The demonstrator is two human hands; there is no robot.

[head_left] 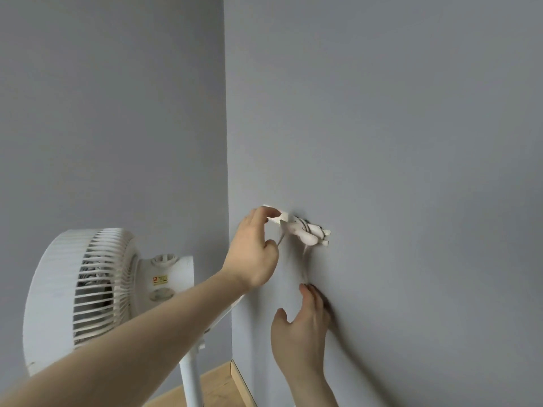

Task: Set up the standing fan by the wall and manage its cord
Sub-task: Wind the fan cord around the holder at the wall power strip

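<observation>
The white standing fan (88, 292) stands in the corner at the left on its white pole (191, 380). On the right wall a white outlet plate (277, 217) carries a white plug with a tied cord bundle (308, 232). My left hand (255, 254) is raised to the plate. Its top finger touches the plate's edge and its curled lower fingers pinch a thin strand of the cord (280, 237). Below, my right hand (302, 327) lies against the wall, thumb spread. Its straight fingertips touch a blurred stretch of cord hanging from the plug.
Two grey walls meet at a corner (227, 142) just behind the fan. A strip of wooden floor (217, 386) and a skirting board (241, 380) show at the bottom beside the pole.
</observation>
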